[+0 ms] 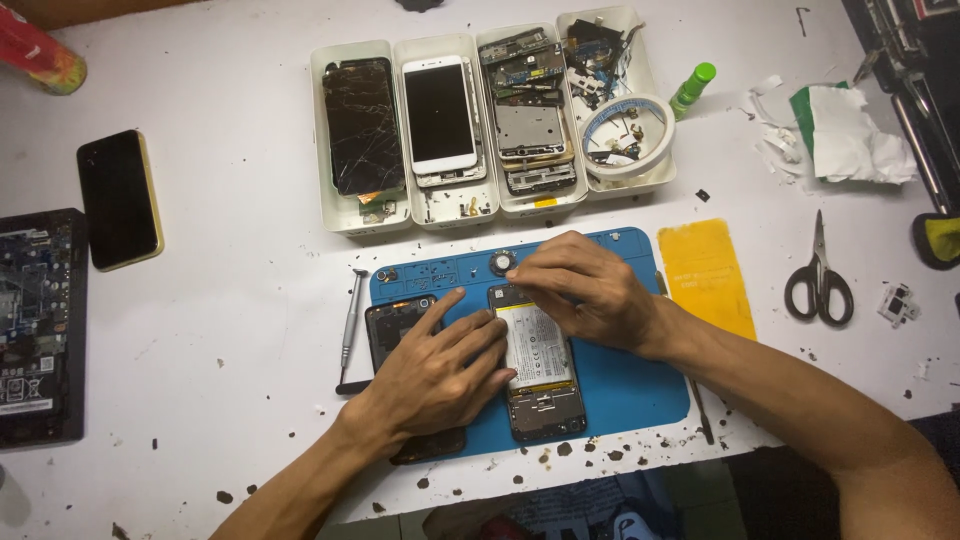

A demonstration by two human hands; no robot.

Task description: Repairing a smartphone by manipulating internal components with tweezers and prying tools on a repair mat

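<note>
You have a cracked black screen (362,125) in the leftmost tray, a white-framed dark screen (439,112) beside it.

Bare table (230,330) lies open at nine o'clock of the mat (640,385), past the screwdriver (350,320). At twelve, four trays (490,120) wall off the way. At three, a yellow card (705,275) and scissors (820,275) crowd the side. Both forearms fill six o'clock.

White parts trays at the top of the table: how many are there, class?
4, side by side: one, two, three, four, left to right.
</note>
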